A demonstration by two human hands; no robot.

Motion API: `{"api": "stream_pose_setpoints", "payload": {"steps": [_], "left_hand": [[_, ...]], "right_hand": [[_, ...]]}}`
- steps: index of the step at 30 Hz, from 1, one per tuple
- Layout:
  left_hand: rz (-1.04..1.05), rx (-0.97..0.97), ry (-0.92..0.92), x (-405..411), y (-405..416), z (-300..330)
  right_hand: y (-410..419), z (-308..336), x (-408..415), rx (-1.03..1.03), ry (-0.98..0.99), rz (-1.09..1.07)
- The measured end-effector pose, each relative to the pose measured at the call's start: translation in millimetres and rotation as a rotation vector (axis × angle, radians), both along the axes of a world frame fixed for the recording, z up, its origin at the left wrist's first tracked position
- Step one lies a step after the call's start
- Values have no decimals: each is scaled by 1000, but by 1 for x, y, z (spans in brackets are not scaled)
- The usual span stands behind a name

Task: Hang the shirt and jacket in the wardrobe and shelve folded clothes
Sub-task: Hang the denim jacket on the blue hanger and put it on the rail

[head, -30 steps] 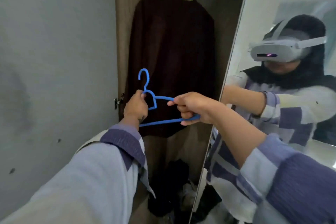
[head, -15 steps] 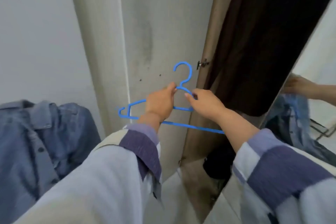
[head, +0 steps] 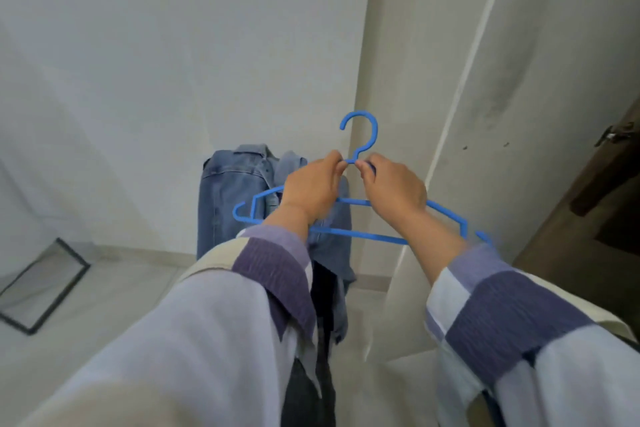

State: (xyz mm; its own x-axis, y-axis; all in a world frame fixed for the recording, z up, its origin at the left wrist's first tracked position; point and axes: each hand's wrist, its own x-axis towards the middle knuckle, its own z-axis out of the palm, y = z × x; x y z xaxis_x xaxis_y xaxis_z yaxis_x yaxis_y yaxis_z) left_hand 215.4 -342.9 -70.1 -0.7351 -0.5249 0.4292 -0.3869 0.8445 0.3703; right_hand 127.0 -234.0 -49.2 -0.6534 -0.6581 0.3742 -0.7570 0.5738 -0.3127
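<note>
both hands hold the blue hanger in front of the denim jacket

the left hand (head: 313, 189) and the right hand (head: 393, 189) are raised side by side, almost touching. both grasp one blue hanger (head: 360, 236) close to the base of its hook. the fingertips of each hand pinch the neck of the hanger, the left hand from the left side and the right hand from the right side. the hook stands upright just above the two hands, with its opening turned to the left. the arms of the hanger spread out below the hands, one end past the left wrist and the other end past the right wrist, and the bottom bar runs under both wrists.

behind and below the left hand there is a denim jacket (head: 235, 194). it hangs or leans by the pale wall (head: 156, 62); i cannot tell what carries it. its collar is at the top, just left of the left hand, and the hanger does not touch it as far as i can see.

to the far right of the right hand is the dark wooden edge of the wardrobe (head: 609, 184), with a small metal hinge on it. far to the left of the left hand, low on the floor, lies a dark frame (head: 41, 288). both sleeves (head: 273, 277) are patterned in purple and light squares.
</note>
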Motion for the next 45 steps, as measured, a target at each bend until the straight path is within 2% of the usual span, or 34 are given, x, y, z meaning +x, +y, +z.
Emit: {"api": "stream_pose_setpoints", "payload": {"steps": [2,5,8,11,12,19,25,30,32,33,35,37,39,42,45], "left_hand": [[9,67,27,14,-31,-2],[110,303,88,23,-79,-8],[243,413,-47,23,-127,-18],[288,445,-252,15,-163,-33],[291,455,-271,10,-173,-40],[405,620,-118,-19,-196,-65],[415,554,-247,-12,-197,-64],[479,615,-67,31,-187,-34],[483,608,-59,54,-189,-25],[510,639,-2,64,-193,-24],[638,810,255,84,-205,-23],[702,763,318,105,-212,-20],[642,714,273,124,-210,-12],[569,470,190,149,-209,-6],[594,252,133,164,-211,-2]], "right_hand": [[-28,-4,13,-11,-13,5],[-64,-17,23,20,-31,-4],[-93,-37,23,36,-49,-31],[-113,-60,18,72,-45,-80],[-119,-67,16,90,-45,-93],[-140,-88,4,141,-46,-149],[-137,-89,12,148,-49,-136],[-134,-62,20,93,-36,-27],[-130,-52,24,70,-34,15],[-128,-47,26,54,-36,32],[-124,-37,29,31,-33,51],[-122,-28,31,9,-28,60],[-122,-19,34,-11,-24,57],[-129,-5,42,-55,12,59],[-142,2,57,-101,47,53]]}}
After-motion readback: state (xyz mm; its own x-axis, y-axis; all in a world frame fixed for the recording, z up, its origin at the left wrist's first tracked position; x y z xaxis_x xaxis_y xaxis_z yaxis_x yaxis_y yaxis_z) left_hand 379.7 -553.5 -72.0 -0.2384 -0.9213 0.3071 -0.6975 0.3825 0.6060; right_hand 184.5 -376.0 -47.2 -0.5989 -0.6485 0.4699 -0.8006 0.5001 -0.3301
